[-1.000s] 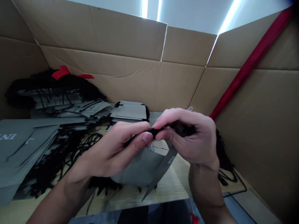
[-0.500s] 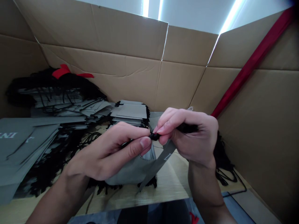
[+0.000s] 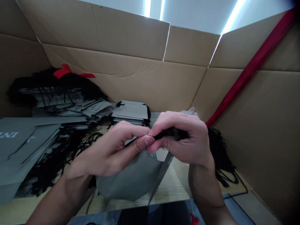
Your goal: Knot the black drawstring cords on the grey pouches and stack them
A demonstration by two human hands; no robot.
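Observation:
My left hand [image 3: 117,150] is closed, thumb and forefinger pinched on a black cord at the centre. Its fingertips touch those of my right hand [image 3: 185,134], which is closed round the same black cord [image 3: 172,133]. A grey bag [image 3: 131,178] with an opening at its top hangs below my hands, over the table's front part. Part of the cord between the fingertips is hidden.
Stacked grey bags with black cords [image 3: 130,111] stand behind my hands. More printed grey bags [image 3: 16,150] lie at the left, below a black cord heap [image 3: 58,81]. Black cords [image 3: 217,150] lie at the right. Cardboard walls [image 3: 131,68] surround the table [image 3: 173,187].
My right hand has shifted slightly left, and the fingertips of both hands now meet. The grey bag below shows more of its front and has swung lower.

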